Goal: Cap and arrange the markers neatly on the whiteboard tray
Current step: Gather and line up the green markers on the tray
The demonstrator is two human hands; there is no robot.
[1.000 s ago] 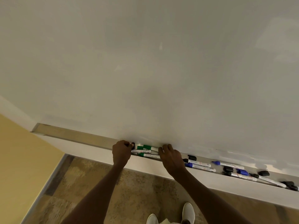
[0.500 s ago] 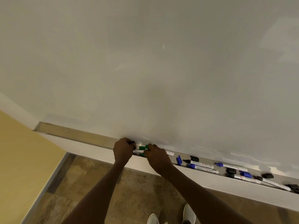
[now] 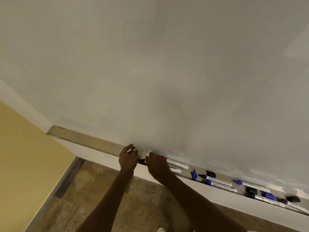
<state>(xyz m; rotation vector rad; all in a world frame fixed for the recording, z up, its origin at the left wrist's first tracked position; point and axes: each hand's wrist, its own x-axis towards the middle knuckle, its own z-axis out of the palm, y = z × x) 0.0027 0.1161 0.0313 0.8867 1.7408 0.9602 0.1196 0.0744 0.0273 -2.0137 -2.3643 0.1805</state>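
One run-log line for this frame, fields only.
left hand: pinching small dark cap | right hand: on black-tipped marker | tray: loose blue cap, uncapped markers at right | capping underway

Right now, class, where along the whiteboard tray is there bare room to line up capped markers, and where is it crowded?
The tray lies bare from its left end to the left hand. A short gap sits between the white marker and the loose blue cap. Right of that cap it is crowded with blue markers, black markers and loose caps.
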